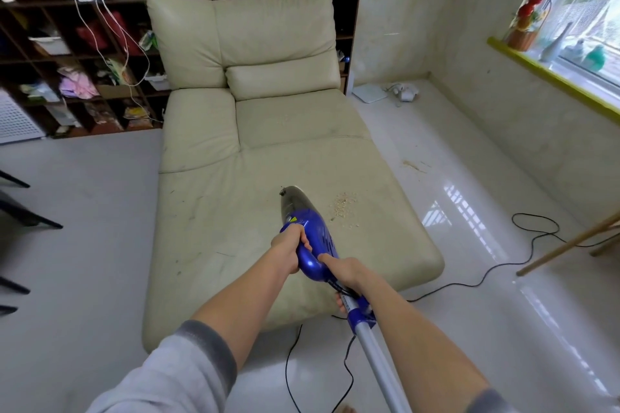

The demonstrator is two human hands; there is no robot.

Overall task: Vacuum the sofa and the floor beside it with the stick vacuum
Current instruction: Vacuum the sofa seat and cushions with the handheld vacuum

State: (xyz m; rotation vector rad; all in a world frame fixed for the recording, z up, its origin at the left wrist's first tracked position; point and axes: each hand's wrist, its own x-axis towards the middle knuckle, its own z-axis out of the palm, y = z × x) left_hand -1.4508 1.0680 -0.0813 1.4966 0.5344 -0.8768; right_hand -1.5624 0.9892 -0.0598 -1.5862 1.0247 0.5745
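A blue stick vacuum (310, 231) lies over the front of the cream sofa (255, 131), its dark clear nose pointing away from me. My left hand (288, 250) grips the blue handle near the body. My right hand (345, 273) grips the rear of the body where the silver tube (375, 355) joins. A patch of crumbs (345, 206) lies on the seat just right of the vacuum's nose. More crumbs (414, 166) are scattered on the white floor to the sofa's right.
The black power cord (496, 270) snakes over the glossy floor on the right and under the sofa's front. A dark shelf unit (67, 70) stands behind and left. Wooden legs (570, 245) slant in at the right; dark chair legs (30, 214) at the left.
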